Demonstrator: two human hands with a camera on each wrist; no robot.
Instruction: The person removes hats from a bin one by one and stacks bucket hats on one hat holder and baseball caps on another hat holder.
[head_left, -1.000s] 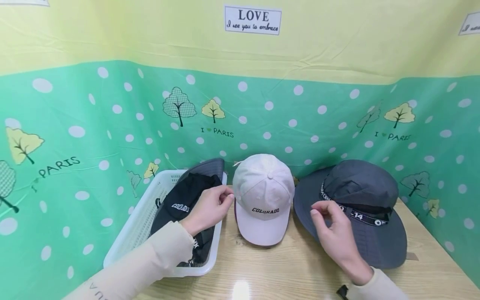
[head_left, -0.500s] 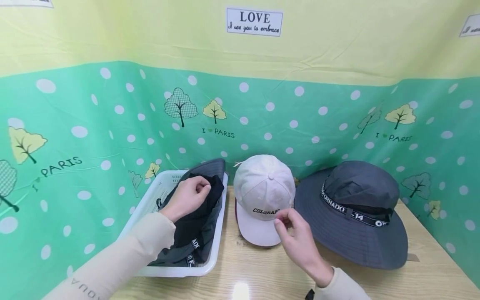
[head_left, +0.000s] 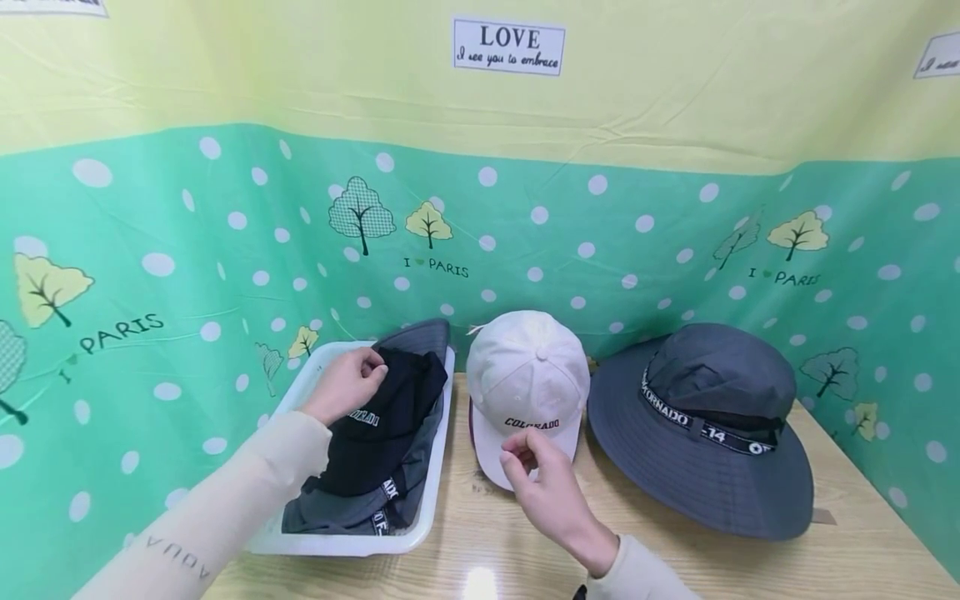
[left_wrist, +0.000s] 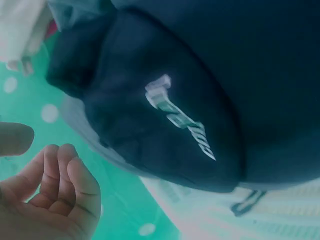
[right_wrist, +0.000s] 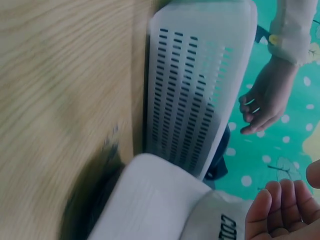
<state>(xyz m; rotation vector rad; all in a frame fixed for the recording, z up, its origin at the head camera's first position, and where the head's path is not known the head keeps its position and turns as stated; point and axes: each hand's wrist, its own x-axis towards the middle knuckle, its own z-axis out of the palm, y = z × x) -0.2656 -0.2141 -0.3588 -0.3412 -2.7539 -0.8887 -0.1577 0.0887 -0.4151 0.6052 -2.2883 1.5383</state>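
Fingers (left_wrist: 82,180) of the left hand (head_left: 343,387): loosely curled, thumb apart from the tips, nothing held. Right hand (head_left: 551,492) same: fingers bent, gap to the thumb, nothing in it.

White cap (head_left: 528,375) as reference: crown up on the bench (head_left: 540,550), brim toward the person. Basket (head_left: 341,546) left of it, narrow strip of bench between rim and cap. Black cap (head_left: 393,442) lies in the basket, left of the white cap, on top of a dark grey hat (head_left: 333,515).

Wide-brimmed hat (head_left: 712,462) just right of the white cap; can't tell if they touch. Its brim takes most of the bench width on that side. Cloth (head_left: 487,208) hangs close behind the white cap, so room is on the near side, where bench wood shows.

Left hand: left of the white cap, raised above the black cap, apart from it in the left wrist view. Cream sleeve (head_left: 210,508) comes in from lower left, across the basket's left rim. Right hand: in front of the white cap's brim, contact unclear; wrist lower and to the right, fingers up-left.
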